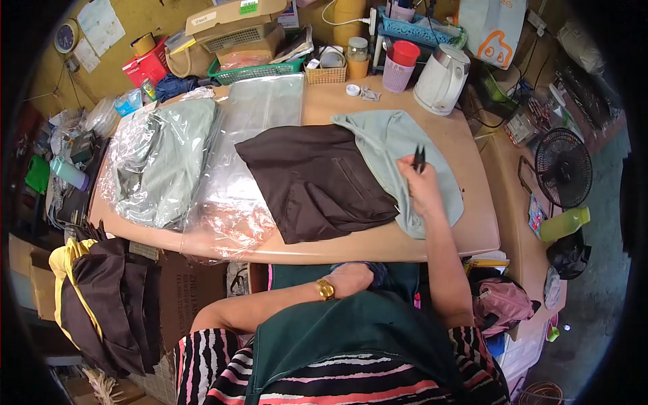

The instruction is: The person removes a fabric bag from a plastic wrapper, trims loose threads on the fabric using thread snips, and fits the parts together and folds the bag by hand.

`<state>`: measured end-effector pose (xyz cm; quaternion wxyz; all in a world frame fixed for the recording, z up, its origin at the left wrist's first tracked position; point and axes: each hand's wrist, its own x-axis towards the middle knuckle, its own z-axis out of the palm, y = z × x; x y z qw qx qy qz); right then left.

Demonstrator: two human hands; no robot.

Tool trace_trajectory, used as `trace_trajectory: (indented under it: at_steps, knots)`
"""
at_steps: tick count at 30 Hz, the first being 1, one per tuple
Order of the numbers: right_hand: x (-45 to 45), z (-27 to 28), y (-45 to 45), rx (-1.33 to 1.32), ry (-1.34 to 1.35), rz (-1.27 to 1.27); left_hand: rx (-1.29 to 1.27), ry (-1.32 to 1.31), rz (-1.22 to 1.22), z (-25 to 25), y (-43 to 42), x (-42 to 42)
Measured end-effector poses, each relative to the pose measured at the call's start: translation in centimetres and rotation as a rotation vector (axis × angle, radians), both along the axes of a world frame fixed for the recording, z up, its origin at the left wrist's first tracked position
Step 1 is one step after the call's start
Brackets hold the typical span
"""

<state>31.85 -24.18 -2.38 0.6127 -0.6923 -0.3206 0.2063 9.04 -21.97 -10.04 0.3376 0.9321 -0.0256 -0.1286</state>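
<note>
My right hand (pixel 422 185) is closed around small black snips (pixel 419 158), above a light green garment (pixel 391 145) on the table. A dark brown garment (pixel 317 182) overlaps the green one and lies to the left of this hand. My left hand (pixel 351 278) rests in my lap below the table edge, by some dark blue cloth (pixel 379 273); its fingers are mostly hidden. Clear plastic bags (pixel 260 108) lie left of the brown garment. Further left, a green garment in clear plastic (pixel 162 162) lies flat.
A white kettle (pixel 442 79), a pink cup (pixel 397 75) and a green basket (pixel 256 73) line the table's back. A black fan (pixel 563 167) and a green bottle (pixel 565 224) are at the right. Dark cloth (pixel 125 304) hangs at lower left.
</note>
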Motion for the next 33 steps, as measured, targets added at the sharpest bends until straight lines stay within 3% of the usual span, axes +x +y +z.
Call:
trace_trajectory:
  at_steps: [1, 3, 7, 9, 11, 13, 15, 17, 18, 19, 21, 23, 25, 27, 28, 30, 31, 33]
  knots:
    - [0.3, 0.8, -0.3, 0.032, 0.242, -0.018, 0.074, -0.013, -0.108, 0.7, 0.2, 0.0]
    - [0.5, 1.1, -0.8, 0.023, 0.211, -0.014, 0.027, 0.047, -0.139, 1.6, 0.6, 0.0]
    - [0.3, 0.5, -1.3, 0.009, 0.174, 0.079, -0.488, -0.33, -0.127, 2.6, 2.5, -2.0]
    - [0.2, 1.1, -1.3, 0.005, 0.205, 0.083, -0.377, 0.061, -0.074, 6.2, 2.4, -1.6]
    - [-0.5, 1.0, -1.2, -0.014, 0.25, 0.094, -0.434, 0.003, -0.06, 5.8, 2.0, -1.5]
    - [-1.3, 1.0, -0.1, 0.18, 0.455, 0.077, -0.261, 0.603, -0.264, 6.1, 2.3, 0.9]
    - [-1.5, 1.4, -0.2, 0.206, 0.563, 0.099, -0.24, 0.311, -0.276, 1.3, 1.4, -0.3]
    - [-1.1, 1.5, -0.9, 0.345, 0.813, 0.055, -0.438, 0.206, 0.029, -0.4, 0.9, 0.6]
    - [0.6, 0.1, -1.4, 0.304, 0.781, 0.044, -0.298, -0.296, -0.248, -4.4, 1.9, 0.0]
    - [2.1, -1.9, -1.7, 0.301, 0.783, 0.054, -0.295, -0.297, -0.238, -2.0, 2.7, -0.3]
    - [3.4, -5.4, -2.2, 0.151, 0.065, -0.354, -0.618, 0.188, -0.226, 7.9, 4.7, -0.8]
    - [0.9, -0.9, -2.2, 0.116, -0.001, -0.247, -0.856, 0.17, 0.262, 12.5, 7.1, -3.7]
    - [-2.9, 1.5, -1.0, 0.149, -0.015, 0.015, -0.16, -0.502, 0.827, 12.4, 9.9, -4.5]
    - [-6.8, 1.4, 1.4, 0.143, -0.011, 0.292, 0.156, -0.692, 1.131, 9.5, 13.7, -4.1]
    - [-8.3, 0.3, 2.8, 0.071, -0.057, 0.394, 0.158, -0.687, 1.133, 7.9, 14.7, -3.6]
    - [-9.9, -2.0, 5.0, -0.08, -0.286, 0.402, 0.059, -0.434, 1.089, 5.8, 16.2, -2.2]
    - [-9.7, -3.6, 5.3, -0.118, -0.551, 0.355, 0.118, -0.279, 0.988, 6.3, 16.5, -1.8]
    - [-9.0, -4.2, 5.0, -0.222, -0.633, 0.244, -0.202, -0.168, 0.966, 7.0, 16.9, -1.6]
